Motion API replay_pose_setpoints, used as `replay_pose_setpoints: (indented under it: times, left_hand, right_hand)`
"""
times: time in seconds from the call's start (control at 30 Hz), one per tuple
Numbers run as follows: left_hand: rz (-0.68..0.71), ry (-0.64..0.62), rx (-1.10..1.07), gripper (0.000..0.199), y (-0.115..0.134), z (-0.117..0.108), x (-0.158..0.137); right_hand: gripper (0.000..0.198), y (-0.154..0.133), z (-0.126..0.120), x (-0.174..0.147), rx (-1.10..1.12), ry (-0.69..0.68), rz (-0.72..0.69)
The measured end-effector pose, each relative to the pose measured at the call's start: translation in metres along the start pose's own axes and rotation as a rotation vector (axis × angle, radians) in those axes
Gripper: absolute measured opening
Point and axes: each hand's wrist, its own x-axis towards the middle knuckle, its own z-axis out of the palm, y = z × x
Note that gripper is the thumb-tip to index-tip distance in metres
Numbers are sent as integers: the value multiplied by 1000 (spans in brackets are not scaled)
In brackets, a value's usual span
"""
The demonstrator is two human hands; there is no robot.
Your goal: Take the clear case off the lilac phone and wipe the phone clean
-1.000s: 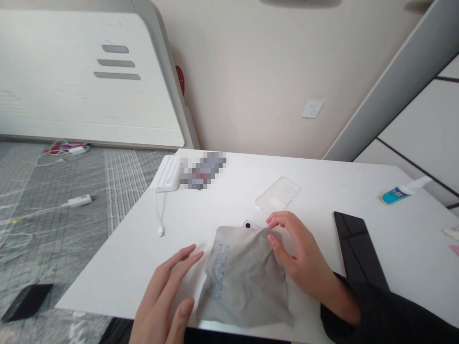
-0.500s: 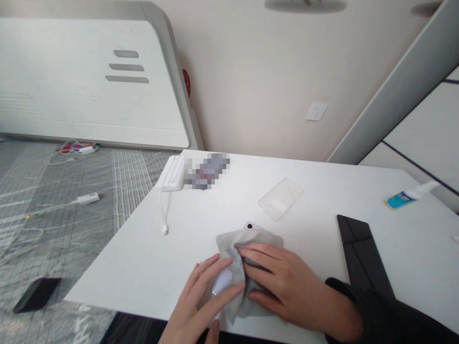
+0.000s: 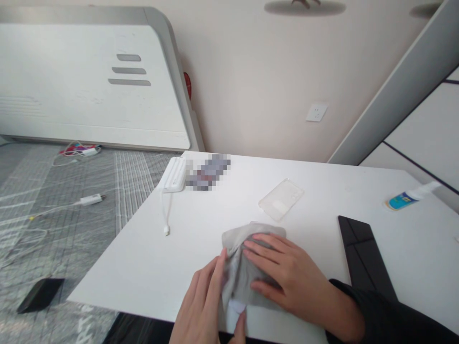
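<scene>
A grey cloth (image 3: 247, 282) lies over a pale lavender phone (image 3: 237, 306), and only the phone's lower corner shows clearly. My left hand (image 3: 206, 298) closes around the phone's left side, thumb at that lower corner and fingers along the cloth's edge. Over the middle of the cloth rests my right hand (image 3: 283, 270), its fingers curved and pressing the cloth onto the phone. A clear phone case (image 3: 281, 199) lies just beyond the cloth on the white table (image 3: 143, 267).
At the back left are a white power bank (image 3: 174, 174) with a short cable (image 3: 166, 229) and a blurred-out item (image 3: 210, 172). A black folded stand or cover (image 3: 366, 255) lies by my right forearm. A spray bottle (image 3: 405, 198) lies farther right.
The cloth now covers the phone's upper end and its camera lens, which showed before. My left hand has shifted right and round the phone's side; my right hand has moved only slightly.
</scene>
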Motion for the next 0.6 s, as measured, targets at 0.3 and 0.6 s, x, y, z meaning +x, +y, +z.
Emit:
replay_pose_setpoints:
  times: [0.3, 0.6]
  left_hand:
    - [-11, 28, 67, 93, 5, 4, 3]
    - [-22, 35, 61, 86, 3, 5, 1]
  right_hand:
    - [51, -10, -5, 0, 80, -145, -251]
    - [71, -5, -6, 0, 75, -167, -195]
